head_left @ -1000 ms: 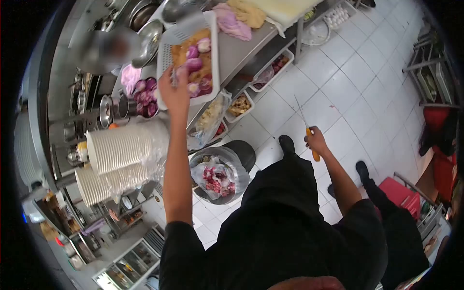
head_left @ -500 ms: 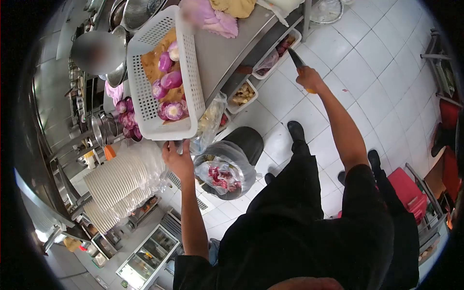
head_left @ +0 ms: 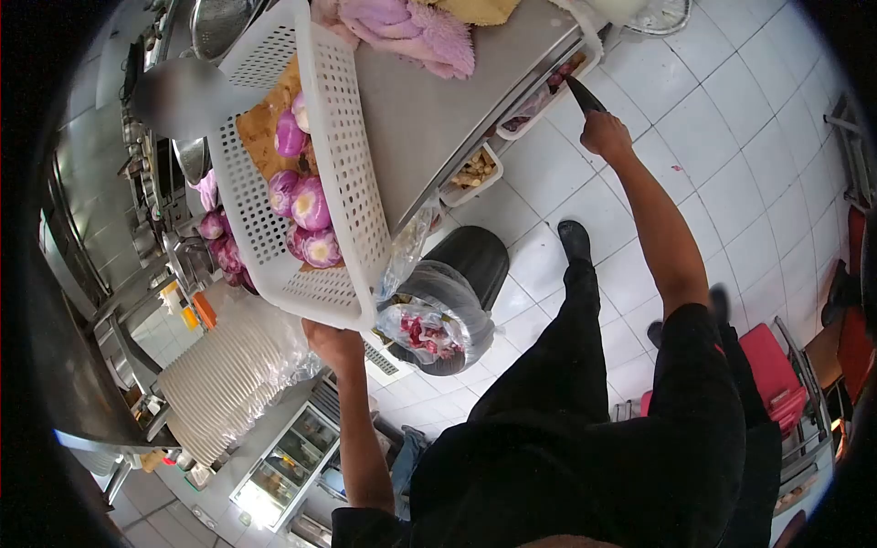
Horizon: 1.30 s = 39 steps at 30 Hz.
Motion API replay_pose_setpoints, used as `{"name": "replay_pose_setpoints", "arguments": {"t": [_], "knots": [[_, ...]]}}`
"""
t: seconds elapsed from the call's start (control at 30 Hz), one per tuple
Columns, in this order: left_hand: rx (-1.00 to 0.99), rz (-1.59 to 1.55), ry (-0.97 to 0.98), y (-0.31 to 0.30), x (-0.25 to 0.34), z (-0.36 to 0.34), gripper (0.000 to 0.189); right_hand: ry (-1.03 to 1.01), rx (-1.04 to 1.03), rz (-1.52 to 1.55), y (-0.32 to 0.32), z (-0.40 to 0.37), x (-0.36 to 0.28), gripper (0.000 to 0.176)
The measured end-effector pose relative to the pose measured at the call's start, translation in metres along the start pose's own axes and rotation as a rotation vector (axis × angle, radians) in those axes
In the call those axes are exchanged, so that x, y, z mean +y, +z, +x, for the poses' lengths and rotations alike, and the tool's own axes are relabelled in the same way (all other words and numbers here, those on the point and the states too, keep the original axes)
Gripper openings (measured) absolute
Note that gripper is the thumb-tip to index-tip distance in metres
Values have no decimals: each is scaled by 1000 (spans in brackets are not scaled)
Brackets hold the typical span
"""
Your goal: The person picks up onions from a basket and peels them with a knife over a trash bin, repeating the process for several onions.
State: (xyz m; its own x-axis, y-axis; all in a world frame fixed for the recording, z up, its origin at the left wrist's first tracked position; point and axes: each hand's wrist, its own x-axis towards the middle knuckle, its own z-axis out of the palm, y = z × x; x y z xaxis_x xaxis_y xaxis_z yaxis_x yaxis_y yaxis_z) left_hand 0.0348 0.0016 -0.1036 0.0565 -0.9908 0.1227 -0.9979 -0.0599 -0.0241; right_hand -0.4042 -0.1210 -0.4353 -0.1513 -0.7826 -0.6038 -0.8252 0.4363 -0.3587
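A white perforated plastic basket [head_left: 365,173] stands tilted at the near end of the steel counter. Several peeled purple onions [head_left: 311,203] and a piece of brown cardboard [head_left: 265,128] lie inside it. At its near lower edge, my left hand [head_left: 334,345] grips the basket, the fingertips hidden beneath the rim. Off to the right over the floor, my right hand [head_left: 607,135] is closed around the handle of a knife [head_left: 585,95], its blade pointing up and left.
A lined bin [head_left: 470,320] with red scraps stands below the counter [head_left: 411,119]. Stacked white containers [head_left: 228,374] in plastic are at left, beside more purple onions [head_left: 224,247]. Purple cloth [head_left: 416,32] lies on the counter. Tubs [head_left: 475,173] sit underneath. Another person's shoe [head_left: 836,292] shows at right.
The basket's near end has come closer and lower, its tilt changed, and the onions have shifted inside. My left fingers have gone under its rim. My right hand still holds the knife, slightly farther right.
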Motion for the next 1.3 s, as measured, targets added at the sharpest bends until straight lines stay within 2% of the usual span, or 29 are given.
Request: {"name": "replay_pose_setpoints", "arguments": {"t": [0.1,0.27,0.37,0.4,0.53,0.67,0.77,0.97,1.17,1.27,1.3], "knots": [[36,-13,115,-2,7,5,35,-13,-13,-33,-8,-2,-10,28],[-6,-74,103,4,-19,-4,31,13,37,-31,2,8,-22,26],[-22,-114,61,8,-28,-12,31,-58,203,-17,49,64,1,25],[-3,-108,88,3,-15,-5,32,-25,102,-12,38,71,-2,26],[4,12,118,1,-12,-2,39,39,101,80,-1,50,-8,30],[-11,-49,51,-8,11,6,30,-10,85,20,-35,17,-12,32],[-50,-23,16,-3,-5,0,30,-23,72,25,-57,-3,-16,35],[-31,7,48,-5,4,2,28,-96,-33,-53,-76,-8,-22,33],[-8,-45,65,1,-5,3,43,-131,-31,-72,-72,1,-31,32],[-20,-95,92,1,-8,3,50,-159,-24,-79,-77,4,-34,38],[-13,-94,104,0,-5,5,47,-173,-17,-68,-73,8,-33,42]]}}
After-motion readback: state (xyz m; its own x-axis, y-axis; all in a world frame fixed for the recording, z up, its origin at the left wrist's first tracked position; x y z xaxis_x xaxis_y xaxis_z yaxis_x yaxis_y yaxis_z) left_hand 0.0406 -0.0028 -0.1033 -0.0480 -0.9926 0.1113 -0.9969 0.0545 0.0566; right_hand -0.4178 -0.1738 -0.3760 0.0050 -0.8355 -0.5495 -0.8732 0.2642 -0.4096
